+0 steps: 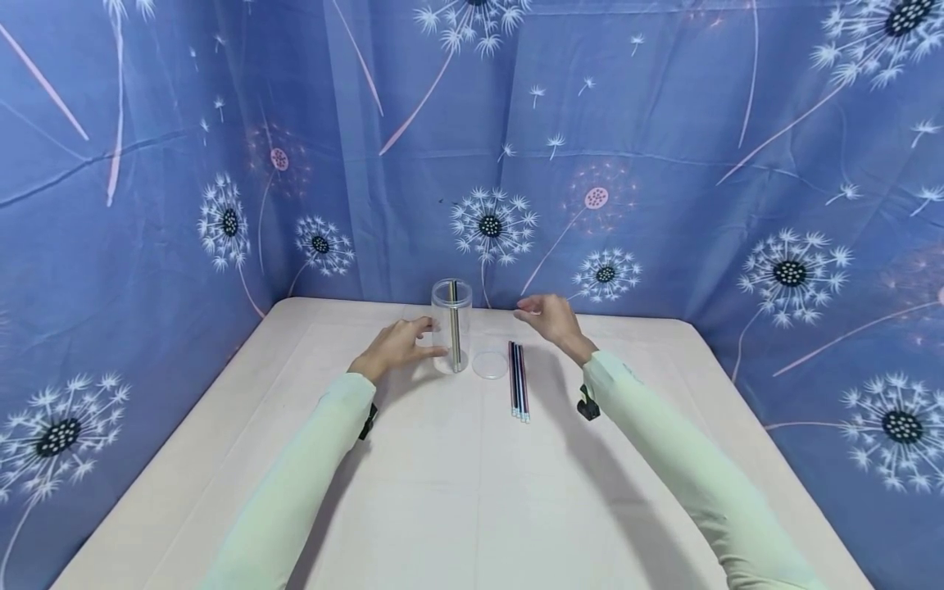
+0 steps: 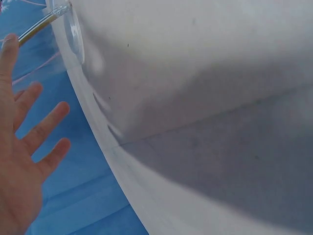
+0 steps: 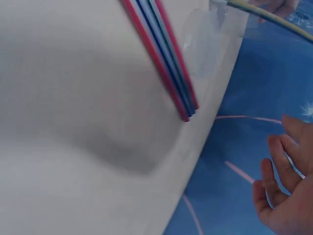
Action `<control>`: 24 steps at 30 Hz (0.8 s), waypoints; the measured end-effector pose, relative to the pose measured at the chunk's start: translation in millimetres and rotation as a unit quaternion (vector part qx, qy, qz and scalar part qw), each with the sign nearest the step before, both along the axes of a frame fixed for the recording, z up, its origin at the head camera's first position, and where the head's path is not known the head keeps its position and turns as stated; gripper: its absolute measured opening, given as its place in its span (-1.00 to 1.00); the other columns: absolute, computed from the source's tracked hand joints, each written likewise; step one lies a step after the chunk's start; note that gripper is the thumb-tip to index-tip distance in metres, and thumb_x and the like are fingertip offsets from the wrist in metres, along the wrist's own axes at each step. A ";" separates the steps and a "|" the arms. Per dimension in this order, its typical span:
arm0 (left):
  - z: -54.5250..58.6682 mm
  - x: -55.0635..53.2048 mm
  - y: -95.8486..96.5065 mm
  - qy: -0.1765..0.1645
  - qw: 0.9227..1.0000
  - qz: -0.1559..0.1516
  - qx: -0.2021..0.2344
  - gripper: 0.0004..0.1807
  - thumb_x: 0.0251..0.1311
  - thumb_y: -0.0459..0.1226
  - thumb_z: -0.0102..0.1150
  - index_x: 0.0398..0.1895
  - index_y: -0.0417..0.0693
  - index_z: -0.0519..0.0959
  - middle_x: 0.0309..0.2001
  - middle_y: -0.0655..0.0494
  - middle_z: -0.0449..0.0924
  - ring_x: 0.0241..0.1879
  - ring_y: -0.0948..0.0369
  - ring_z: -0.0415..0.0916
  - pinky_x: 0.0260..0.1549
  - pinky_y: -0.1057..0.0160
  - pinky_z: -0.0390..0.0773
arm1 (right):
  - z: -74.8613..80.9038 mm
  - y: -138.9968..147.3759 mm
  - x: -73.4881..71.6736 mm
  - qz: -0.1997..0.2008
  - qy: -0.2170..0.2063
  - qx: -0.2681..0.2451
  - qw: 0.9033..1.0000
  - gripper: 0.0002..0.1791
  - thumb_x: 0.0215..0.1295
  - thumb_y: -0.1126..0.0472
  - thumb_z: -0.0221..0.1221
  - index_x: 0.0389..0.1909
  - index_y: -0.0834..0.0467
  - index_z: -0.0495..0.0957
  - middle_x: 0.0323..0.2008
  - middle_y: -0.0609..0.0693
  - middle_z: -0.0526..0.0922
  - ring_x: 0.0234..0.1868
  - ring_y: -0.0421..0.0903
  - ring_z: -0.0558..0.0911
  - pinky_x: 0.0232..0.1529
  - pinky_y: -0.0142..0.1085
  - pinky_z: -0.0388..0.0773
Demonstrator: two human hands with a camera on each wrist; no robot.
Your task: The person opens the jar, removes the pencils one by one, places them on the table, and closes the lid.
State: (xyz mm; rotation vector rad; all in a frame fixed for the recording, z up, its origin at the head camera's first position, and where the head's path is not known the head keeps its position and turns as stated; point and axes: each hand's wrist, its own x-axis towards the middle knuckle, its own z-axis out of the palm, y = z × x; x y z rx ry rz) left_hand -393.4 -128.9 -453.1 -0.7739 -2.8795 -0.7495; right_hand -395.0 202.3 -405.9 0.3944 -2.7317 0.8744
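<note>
A clear cylindrical jar (image 1: pixel 440 336) stands upright at the back middle of the table, with a few striped pencils (image 1: pixel 455 328) leaning inside it. At its left side is my left hand (image 1: pixel 401 342), thumb and fingers spread, fingertips right at the jar wall in the head view. The left wrist view shows those fingers extended beside the jar (image 2: pixel 75 36). Beyond the right of the jar, my right hand (image 1: pixel 549 318) hovers with loosely bent fingers and nothing in them. Below it lie several pencils (image 1: pixel 519 381) side by side, red and dark blue, silvery ends toward me.
A clear round lid (image 1: pixel 490 365) lies flat between the jar and the loose pencils. The table (image 1: pixel 413 508) has a pale cover. Blue dandelion-print cloth (image 1: pixel 413 205) hangs behind it and along both sides.
</note>
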 end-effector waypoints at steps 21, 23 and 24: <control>0.4 -0.3 0.9 -0.009 1.000 0.005 0.002 -0.25 0.22 0.24 0.36 0.33 0.03 0.52 0.32 0.03 0.59 0.26 -0.06 0.57 0.28 -0.13 0.55 | 67.9 -61.5 2.3 0.037 0.041 -0.013 0.998 -0.70 0.42 0.06 0.34 0.02 0.15 0.77 -0.10 0.08 0.82 -0.02 0.03 0.77 0.13 -0.08 0.66; 0.3 -0.5 0.8 -0.010 1.000 0.005 0.003 -0.25 0.22 0.25 0.36 0.33 0.03 0.52 0.32 0.03 0.59 0.26 -0.06 0.57 0.28 -0.12 0.54 | 70.9 -68.0 3.4 0.044 0.039 -0.015 0.998 -0.71 0.43 0.07 0.34 0.01 0.15 0.77 -0.09 0.08 0.82 -0.01 0.02 0.77 0.15 -0.09 0.66; 0.3 -0.6 0.7 -0.011 1.000 0.005 0.003 -0.25 0.23 0.25 0.36 0.34 0.03 0.52 0.32 0.03 0.59 0.27 -0.05 0.57 0.28 -0.12 0.54 | 72.0 -71.3 3.9 0.049 0.039 -0.016 0.998 -0.72 0.43 0.08 0.34 0.01 0.16 0.76 -0.09 0.09 0.82 0.00 0.03 0.77 0.14 -0.09 0.67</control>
